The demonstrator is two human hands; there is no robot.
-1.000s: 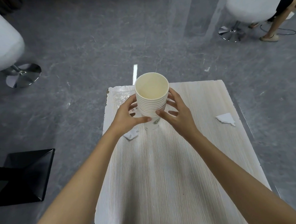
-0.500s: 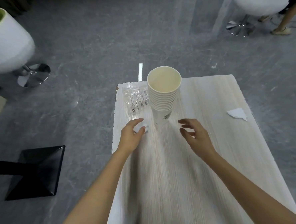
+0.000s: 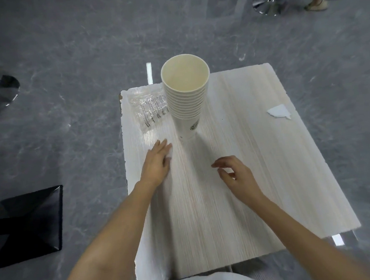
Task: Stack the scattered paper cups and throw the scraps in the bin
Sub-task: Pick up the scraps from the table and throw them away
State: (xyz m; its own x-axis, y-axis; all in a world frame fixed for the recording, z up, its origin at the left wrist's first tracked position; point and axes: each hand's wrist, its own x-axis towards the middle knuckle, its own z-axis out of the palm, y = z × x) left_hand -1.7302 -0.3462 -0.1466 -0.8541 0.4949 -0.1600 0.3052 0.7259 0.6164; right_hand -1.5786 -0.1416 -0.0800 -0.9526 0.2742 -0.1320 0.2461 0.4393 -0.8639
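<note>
— Both hands have let go of the cup stack (image 3: 186, 100) since a second ago. It now stands alone at the upper middle of the counter (image 3: 227, 213).
— Which way does it point?
— Upright, long axis vertical, open mouth facing up. The logo on the bottom cup is too blurred to read.
— And the left hand (image 3: 157, 163)?
— It has slid forward, just left of centre. Its fingers are straight and close together, lying flat on a small white scrap (image 3: 170, 156). Only a sliver peeks out beside the fingers; the rest is hidden under the hand.
— The right hand (image 3: 238, 176)?
— Drawn back, right of centre, with its fingers loosely curled and apart and nothing in them. Whether it touches the counter I cannot tell.
— Anything else?
— A second scrap (image 3: 278, 112) lies near the counter's right edge, well apart from both hands. A crumpled clear wrapper (image 3: 149, 108) sits just left of the stack, its print unreadable. At lower left, a black square thing (image 3: 31, 222) on the floor is cut off by the frame.
</note>
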